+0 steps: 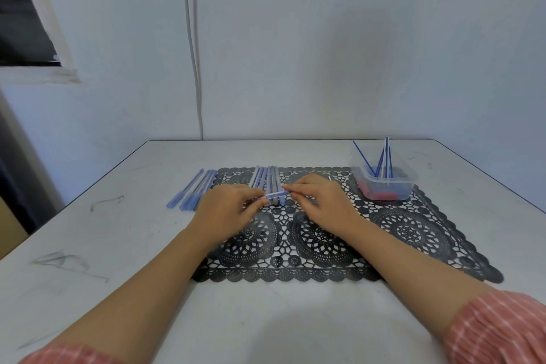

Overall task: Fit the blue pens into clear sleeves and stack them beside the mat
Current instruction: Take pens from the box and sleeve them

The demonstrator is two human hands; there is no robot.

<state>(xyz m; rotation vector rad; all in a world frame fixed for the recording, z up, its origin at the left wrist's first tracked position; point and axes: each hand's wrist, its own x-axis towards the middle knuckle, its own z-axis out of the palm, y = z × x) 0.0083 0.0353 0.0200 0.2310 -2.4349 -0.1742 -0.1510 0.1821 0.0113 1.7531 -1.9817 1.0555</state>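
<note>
Above the black lace mat (407,233), my left hand (229,205) and my right hand (320,196) together hold one blue pen in a clear sleeve (276,194), lying crosswise between their fingertips. Both pinch it, the left at its left end, the right at its right end. Behind it, several clear sleeves (267,182) lie side by side on the mat's far left part. Several finished sleeved pens (193,190) lie in a row on the table just left of the mat.
A clear plastic tub (384,185) stands at the mat's far right corner, with thin blue pen refills (382,161) sticking up and red pieces at its bottom. The white table (118,245) ends at a wall behind; a cable hangs down the wall.
</note>
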